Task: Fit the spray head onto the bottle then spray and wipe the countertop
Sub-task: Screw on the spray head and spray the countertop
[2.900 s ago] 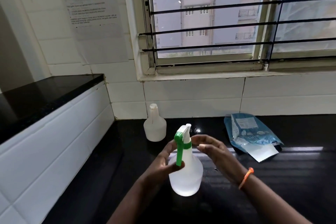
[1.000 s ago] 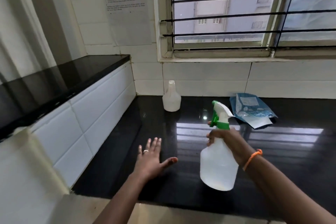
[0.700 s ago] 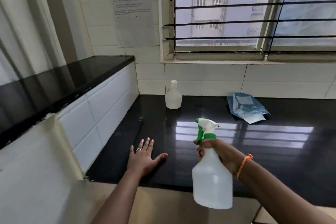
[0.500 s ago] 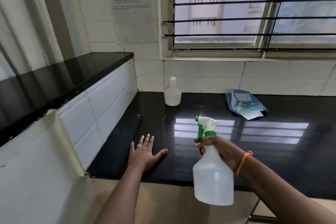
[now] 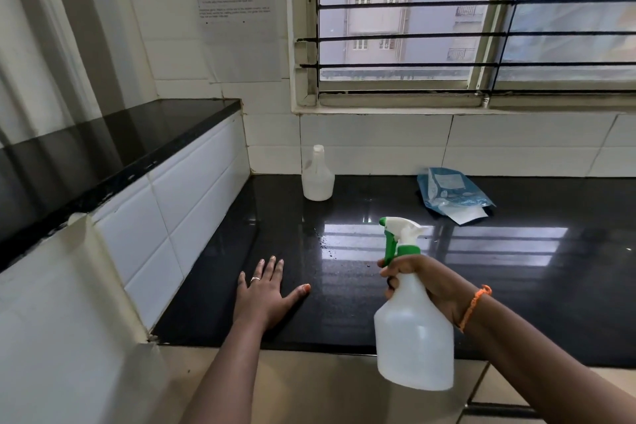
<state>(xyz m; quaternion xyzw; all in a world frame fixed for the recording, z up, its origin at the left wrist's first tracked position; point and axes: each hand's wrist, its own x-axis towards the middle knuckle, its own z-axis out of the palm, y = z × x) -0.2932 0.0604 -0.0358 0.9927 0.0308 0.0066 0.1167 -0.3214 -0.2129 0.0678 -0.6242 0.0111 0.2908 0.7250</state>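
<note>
My right hand (image 5: 425,282) grips the neck of a translucent white spray bottle (image 5: 414,341), held in the air above the front edge of the black countertop (image 5: 344,313). Its green and white spray head (image 5: 399,237) sits on the bottle, nozzle pointing left and away from me. My left hand (image 5: 266,293) lies flat on the countertop with fingers spread, holding nothing. Small droplets (image 5: 327,248) dot the glossy surface ahead of the nozzle.
A second white bottle without a spray head (image 5: 317,175) stands at the back by the tiled wall. A blue packet of wipes (image 5: 451,193) lies at the back right. A raised black ledge (image 5: 113,151) with white tiles borders the left side.
Earlier both hands held the bottle over the counter. Since then my left hand went flat on the countertop and my right carries the bottle alone. Droplets now show on the surface.
</note>
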